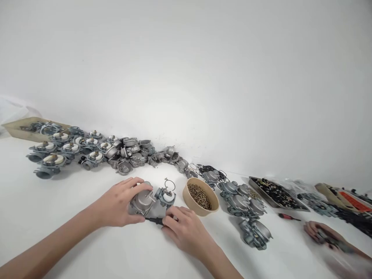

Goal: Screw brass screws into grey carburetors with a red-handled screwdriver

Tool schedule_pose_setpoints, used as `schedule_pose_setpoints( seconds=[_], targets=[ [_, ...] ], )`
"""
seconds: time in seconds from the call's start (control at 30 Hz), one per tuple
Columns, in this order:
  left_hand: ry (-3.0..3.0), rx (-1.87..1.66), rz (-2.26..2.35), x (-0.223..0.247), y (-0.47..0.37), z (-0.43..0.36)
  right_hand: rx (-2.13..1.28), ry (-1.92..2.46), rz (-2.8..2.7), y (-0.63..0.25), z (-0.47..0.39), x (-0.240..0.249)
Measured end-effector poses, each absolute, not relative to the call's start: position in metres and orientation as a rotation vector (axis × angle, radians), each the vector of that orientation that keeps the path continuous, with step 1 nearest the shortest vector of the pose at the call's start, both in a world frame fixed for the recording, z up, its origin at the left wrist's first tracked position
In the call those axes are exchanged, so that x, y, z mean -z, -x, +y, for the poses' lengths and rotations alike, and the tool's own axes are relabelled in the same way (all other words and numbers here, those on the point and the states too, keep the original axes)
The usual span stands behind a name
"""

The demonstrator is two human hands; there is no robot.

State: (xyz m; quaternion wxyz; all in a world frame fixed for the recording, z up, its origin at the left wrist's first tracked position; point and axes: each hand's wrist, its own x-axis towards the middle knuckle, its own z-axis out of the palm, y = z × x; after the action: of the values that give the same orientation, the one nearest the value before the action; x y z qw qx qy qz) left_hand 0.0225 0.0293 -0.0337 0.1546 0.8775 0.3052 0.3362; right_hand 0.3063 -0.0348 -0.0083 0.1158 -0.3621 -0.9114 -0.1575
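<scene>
My left hand (123,201) is closed around a grey metal carburetor (143,201) with its rounded bowl facing up, near the middle of the table. In my right hand (186,228) is a black screwdriver (156,220), held nearly level, its thin end pointing left at the lower side of that carburetor. My left fingers partly hide the place where the end meets it. Just above my right hand lies another carburetor body (166,197) with a white float showing. A thin black ring (170,185) rests against its far side.
A tan tub (200,197) of small brass-coloured screws stands right of centre. Assembled carburetors (255,232) sit beyond it. Loose bowls (124,149) and float-fitted bodies (54,161) fill the left. A metal tray (277,193), a red screwdriver (287,216) and another person's hand (322,232) are rightward.
</scene>
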Motion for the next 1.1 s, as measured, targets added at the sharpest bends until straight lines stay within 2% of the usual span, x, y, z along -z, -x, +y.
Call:
schedule_pose_setpoints(
  seconds=[0.17, 0.37, 0.53, 0.73, 0.87, 1.0, 1.1],
  targets=[
    [-2.466, -0.913, 0.932, 0.029, -0.022, 0.026, 0.526, 1.086, -2.629, -0.294, -0.029, 0.003],
    [-2.334, -0.983, 1.009, 0.035, -0.025, 0.026, 0.305, 1.171, -2.5, -0.25, -0.02, -0.018],
    [-2.34, -1.055, 1.13, 0.042, -0.021, 0.034, 0.225, 1.294, -2.45, -0.232, -0.015, -0.001],
    [-2.273, -0.984, 1.208, 0.047, -0.02, 0.036, 0.158, 1.432, -2.294, -0.218, -0.016, 0.015],
    [-2.174, -0.93, 1.344, 0.046, -0.021, 0.037, 0.054, 1.35, -2.273, -0.211, -0.01, 0.024],
    [-2.137, -0.9, 1.388, 0.042, -0.018, 0.041, -0.187, 1.195, -2.066, -0.226, -0.01, 0.001],
    [-2.1, -0.894, 1.439, 0.042, -0.015, 0.043, -0.173, 1.115, -1.769, -0.263, -0.021, -0.039]
  ],
)
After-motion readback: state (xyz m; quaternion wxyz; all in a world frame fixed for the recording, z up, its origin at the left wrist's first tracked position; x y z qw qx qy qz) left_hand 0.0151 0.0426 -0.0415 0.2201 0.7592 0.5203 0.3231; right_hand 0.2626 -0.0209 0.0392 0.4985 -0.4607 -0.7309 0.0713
